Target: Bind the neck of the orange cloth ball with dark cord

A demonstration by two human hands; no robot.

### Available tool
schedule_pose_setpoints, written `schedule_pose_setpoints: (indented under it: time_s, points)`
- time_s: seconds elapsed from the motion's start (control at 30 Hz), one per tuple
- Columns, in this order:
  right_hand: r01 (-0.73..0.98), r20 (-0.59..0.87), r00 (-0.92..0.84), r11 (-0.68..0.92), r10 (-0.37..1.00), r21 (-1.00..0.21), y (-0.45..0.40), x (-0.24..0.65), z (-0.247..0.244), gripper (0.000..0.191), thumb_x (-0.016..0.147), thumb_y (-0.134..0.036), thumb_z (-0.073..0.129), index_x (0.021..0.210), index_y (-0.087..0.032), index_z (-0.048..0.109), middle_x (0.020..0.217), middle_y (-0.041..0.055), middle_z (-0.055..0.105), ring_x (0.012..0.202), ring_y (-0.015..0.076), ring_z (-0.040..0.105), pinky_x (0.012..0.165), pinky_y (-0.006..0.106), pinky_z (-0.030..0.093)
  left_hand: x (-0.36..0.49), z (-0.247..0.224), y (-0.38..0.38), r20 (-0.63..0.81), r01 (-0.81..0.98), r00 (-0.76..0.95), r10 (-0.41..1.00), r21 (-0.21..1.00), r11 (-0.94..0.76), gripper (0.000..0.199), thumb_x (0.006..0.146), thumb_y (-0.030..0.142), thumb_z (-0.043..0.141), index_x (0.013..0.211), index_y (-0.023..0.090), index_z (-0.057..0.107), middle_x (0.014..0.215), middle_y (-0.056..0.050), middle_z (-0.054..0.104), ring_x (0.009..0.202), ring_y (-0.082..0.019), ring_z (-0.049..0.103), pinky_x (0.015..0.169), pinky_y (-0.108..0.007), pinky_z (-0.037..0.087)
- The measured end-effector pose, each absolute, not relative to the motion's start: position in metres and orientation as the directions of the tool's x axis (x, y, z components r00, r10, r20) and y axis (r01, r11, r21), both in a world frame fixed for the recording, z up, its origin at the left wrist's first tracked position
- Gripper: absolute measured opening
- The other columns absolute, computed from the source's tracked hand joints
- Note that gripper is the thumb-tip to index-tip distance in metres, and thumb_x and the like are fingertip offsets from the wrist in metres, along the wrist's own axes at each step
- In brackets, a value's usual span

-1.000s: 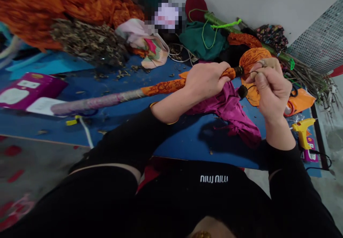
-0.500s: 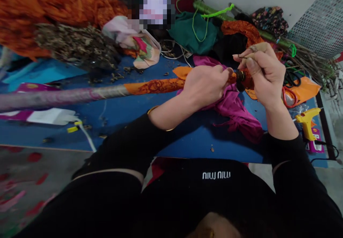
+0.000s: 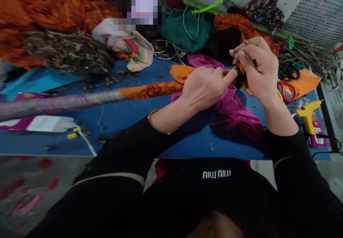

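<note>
A long pole, wrapped in grey tape and, nearer its right end, patterned orange cloth, lies across from the left. My left hand is closed around its orange-wrapped end, the index finger stretched to a dark piece there. Just right of and above it, my right hand pinches a small brownish, dried-looking piece between thumb and fingers. Its exact shape is partly hidden. Magenta cloth lies under and beside the pole end.
A yellow glue gun, red-handled scissors and an orange sheet are at the right. Dried brown matter, orange fabric and green cloth lie along the back of the blue table.
My left index finger has reached out further onto the dark piece at the pole end. My right hand has shifted slightly left and up; more of the brownish piece shows. The view has shifted a little.
</note>
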State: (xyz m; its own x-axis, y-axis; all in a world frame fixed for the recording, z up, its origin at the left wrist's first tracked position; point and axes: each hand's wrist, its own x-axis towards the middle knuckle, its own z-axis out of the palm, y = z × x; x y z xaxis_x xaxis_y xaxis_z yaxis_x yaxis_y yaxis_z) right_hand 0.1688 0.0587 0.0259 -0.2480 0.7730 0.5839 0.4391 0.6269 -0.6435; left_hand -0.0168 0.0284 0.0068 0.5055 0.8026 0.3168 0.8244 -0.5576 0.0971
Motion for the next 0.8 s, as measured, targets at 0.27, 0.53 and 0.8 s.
schedule_pose_setpoints:
  time_s: [0.27, 0.53, 0.8]
  points:
    - [0.372, 0.575, -0.282, 0.639, 0.769, -0.673, 0.057, 0.166, 0.031, 0.052, 0.104, -0.072, 0.057, 0.077, -0.03, 0.068, 0.105, 0.0073, 0.072, 0.107, 0.0238, 0.071, 0.104, 0.044, 0.067, -0.017, 0.013, 0.029, 0.204, 0.831, 0.547, 0.812, -0.016, -0.556, 0.058, 0.114, 0.025, 0.022, 0.156, 0.026, 0.063, 0.112, -0.017, 0.078, 0.098, -0.032, 0.077, 0.078, -0.043, 0.054]
    - [-0.017, 0.459, -0.248, 0.47, 0.853, -0.883, 0.071, 0.204, 0.048, 0.04, 0.091, -0.056, 0.087, 0.077, -0.02, 0.078, 0.074, -0.002, 0.076, 0.047, 0.0036, 0.057, 0.042, 0.02, 0.041, -0.036, 0.038, 0.033, 0.131, 0.91, 0.415, 0.9, -0.061, -0.411, 0.051, 0.113, 0.032, 0.033, 0.154, 0.026, 0.063, 0.129, -0.014, 0.078, 0.107, -0.035, 0.077, 0.075, -0.047, 0.052]
    - [0.06, 0.386, -0.061, 0.39, 0.92, -0.919, 0.146, 0.249, 0.009, 0.052, 0.073, -0.069, 0.092, 0.066, -0.024, 0.067, 0.063, -0.0044, 0.073, 0.037, -0.0019, 0.04, 0.035, 0.024, 0.025, -0.068, 0.041, 0.045, 0.208, 0.84, 0.412, 0.887, 0.291, -0.458, 0.048, 0.096, 0.038, 0.061, 0.142, 0.04, 0.075, 0.13, -0.001, 0.084, 0.12, -0.032, 0.077, 0.095, -0.042, 0.058]
